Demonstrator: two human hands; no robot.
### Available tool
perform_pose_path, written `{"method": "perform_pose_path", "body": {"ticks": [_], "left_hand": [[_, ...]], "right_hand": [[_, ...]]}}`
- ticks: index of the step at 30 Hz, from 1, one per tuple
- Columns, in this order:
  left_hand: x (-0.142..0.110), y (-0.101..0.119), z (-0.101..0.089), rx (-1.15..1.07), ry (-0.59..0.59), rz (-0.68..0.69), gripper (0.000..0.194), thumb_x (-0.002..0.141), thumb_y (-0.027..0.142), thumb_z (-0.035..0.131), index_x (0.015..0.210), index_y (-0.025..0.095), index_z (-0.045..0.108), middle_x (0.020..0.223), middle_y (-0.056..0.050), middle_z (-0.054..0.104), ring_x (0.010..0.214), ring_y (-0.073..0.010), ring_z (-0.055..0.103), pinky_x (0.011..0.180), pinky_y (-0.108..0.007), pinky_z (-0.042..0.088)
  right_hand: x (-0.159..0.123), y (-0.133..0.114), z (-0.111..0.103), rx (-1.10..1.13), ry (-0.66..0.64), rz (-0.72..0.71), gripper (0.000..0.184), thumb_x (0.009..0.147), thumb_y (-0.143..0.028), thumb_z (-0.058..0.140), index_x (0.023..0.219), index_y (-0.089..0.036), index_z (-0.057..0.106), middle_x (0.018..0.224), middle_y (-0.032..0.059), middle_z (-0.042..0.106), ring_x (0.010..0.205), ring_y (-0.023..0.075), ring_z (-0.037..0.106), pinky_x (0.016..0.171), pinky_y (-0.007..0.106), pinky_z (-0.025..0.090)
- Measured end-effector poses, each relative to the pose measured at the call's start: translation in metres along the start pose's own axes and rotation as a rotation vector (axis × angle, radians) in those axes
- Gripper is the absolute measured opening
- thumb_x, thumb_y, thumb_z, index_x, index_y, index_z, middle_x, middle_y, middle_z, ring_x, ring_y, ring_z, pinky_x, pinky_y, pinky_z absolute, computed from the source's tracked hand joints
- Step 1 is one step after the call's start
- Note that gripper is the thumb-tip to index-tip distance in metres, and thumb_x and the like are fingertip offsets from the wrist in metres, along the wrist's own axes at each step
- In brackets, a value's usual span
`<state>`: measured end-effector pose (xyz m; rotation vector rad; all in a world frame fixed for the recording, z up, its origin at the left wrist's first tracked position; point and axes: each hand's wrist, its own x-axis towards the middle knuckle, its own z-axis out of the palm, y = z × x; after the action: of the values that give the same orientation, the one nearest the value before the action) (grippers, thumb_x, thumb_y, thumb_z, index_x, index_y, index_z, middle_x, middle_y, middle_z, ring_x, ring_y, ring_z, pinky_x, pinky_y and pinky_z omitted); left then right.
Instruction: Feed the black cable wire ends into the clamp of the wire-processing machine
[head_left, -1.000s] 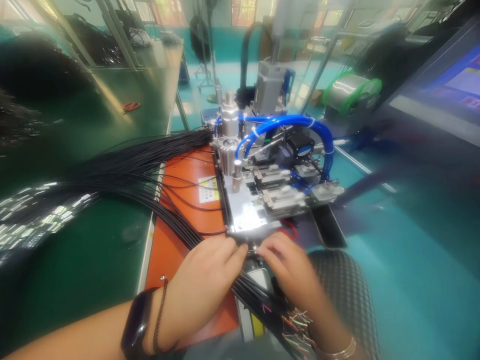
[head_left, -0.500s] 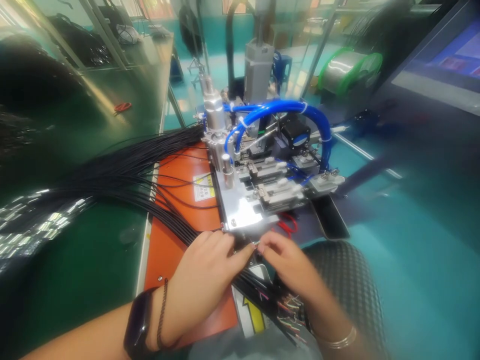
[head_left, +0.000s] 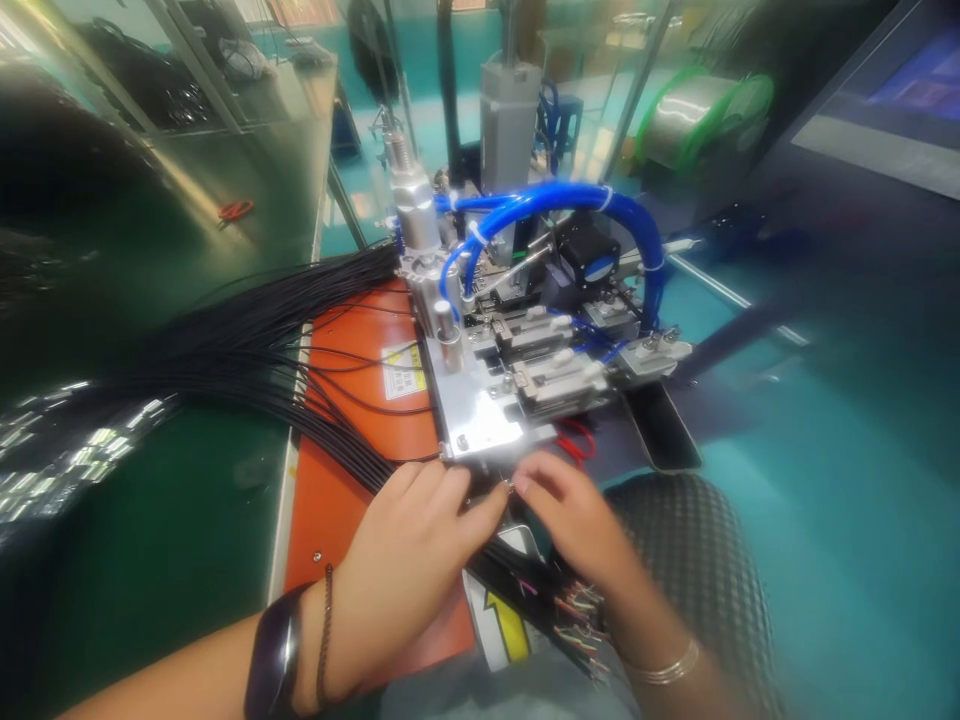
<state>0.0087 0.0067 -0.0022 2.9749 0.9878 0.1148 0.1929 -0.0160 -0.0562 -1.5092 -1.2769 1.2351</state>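
My left hand [head_left: 416, 565] is closed, fingers curled down and thumb reaching right, over a bundle of black cables [head_left: 349, 440]. A thin black cable runs in under its fingers. Opposite it, my right hand [head_left: 574, 510] pinches with thumb and forefinger, its tips meeting my left thumb at a tiny shiny piece too small to name. Below the hands, the bundle comes out with stripped, coloured wire ends [head_left: 581, 615]. Just beyond my fingertips stands a metal bench machine [head_left: 487, 425] with blue air hoses [head_left: 555, 198].
The machine's orange base [head_left: 360, 340] carries a warning label [head_left: 403, 370]. A dark phone-like slab [head_left: 660, 425] lies right of the machine, near red-handled pliers or scissors [head_left: 576, 440]. A green-rimmed wire spool [head_left: 701, 120] stands behind. A textured black seat [head_left: 694, 580] is at right.
The view has shifted slightly. Both hands stay together at the same spot, with the right fingertips moved a little closer to the left thumb.
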Motion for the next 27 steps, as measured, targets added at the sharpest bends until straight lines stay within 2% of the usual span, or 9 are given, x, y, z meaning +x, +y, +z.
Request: {"method": "perform_pose_path", "body": {"ticks": [12, 18, 22, 24, 27], "left_hand": [[-0.0029, 0.0035, -0.0004, -0.004, -0.024, -0.011, 0.050, 0.080, 0.005, 0.049, 0.127, 0.023, 0.049, 0.085, -0.005, 0.048, 0.077, -0.0214, 0.044, 0.068, -0.036, 0.038], [0.0005, 0.0078, -0.0022, -0.020, -0.092, -0.061, 0.049, 0.081, 0.006, 0.048, 0.127, 0.024, 0.048, 0.087, -0.005, 0.049, 0.080, -0.0225, 0.046, 0.070, -0.037, 0.040], [0.0018, 0.0085, -0.0023, -0.006, -0.118, -0.077, 0.051, 0.080, 0.005, 0.048, 0.127, 0.024, 0.047, 0.090, -0.005, 0.050, 0.083, -0.0233, 0.047, 0.073, -0.038, 0.041], [0.0008, 0.0069, -0.0014, 0.008, -0.104, -0.051, 0.049, 0.081, 0.006, 0.049, 0.127, 0.024, 0.047, 0.090, -0.005, 0.051, 0.082, -0.0226, 0.047, 0.073, -0.038, 0.041], [-0.0022, 0.0031, 0.0015, 0.025, -0.033, 0.004, 0.042, 0.083, 0.009, 0.050, 0.123, 0.021, 0.050, 0.087, -0.004, 0.051, 0.078, -0.0213, 0.046, 0.070, -0.037, 0.041]], "right_hand": [[-0.0015, -0.0022, 0.0020, -0.020, 0.053, -0.022, 0.010, 0.080, -0.020, 0.052, 0.071, -0.019, 0.056, 0.067, -0.0028, 0.051, 0.063, 0.0128, 0.050, 0.058, 0.023, 0.041], [0.0034, 0.0003, 0.0029, 0.070, -0.001, 0.072, 0.010, 0.078, -0.022, 0.053, 0.069, -0.019, 0.054, 0.065, -0.0035, 0.049, 0.062, 0.0124, 0.048, 0.055, 0.023, 0.039], [0.0049, 0.0027, 0.0023, 0.078, 0.012, 0.097, 0.005, 0.077, -0.021, 0.056, 0.073, -0.018, 0.057, 0.065, -0.0033, 0.051, 0.060, 0.0126, 0.050, 0.055, 0.024, 0.042], [0.0028, 0.0014, 0.0004, 0.034, 0.019, 0.026, 0.009, 0.078, -0.019, 0.056, 0.085, -0.018, 0.062, 0.072, -0.0012, 0.056, 0.066, 0.0140, 0.054, 0.061, 0.026, 0.046], [-0.0022, -0.0045, -0.0039, -0.093, -0.035, -0.184, 0.028, 0.083, -0.012, 0.050, 0.104, -0.023, 0.066, 0.094, 0.0036, 0.060, 0.088, 0.0169, 0.057, 0.080, 0.031, 0.047]]}}
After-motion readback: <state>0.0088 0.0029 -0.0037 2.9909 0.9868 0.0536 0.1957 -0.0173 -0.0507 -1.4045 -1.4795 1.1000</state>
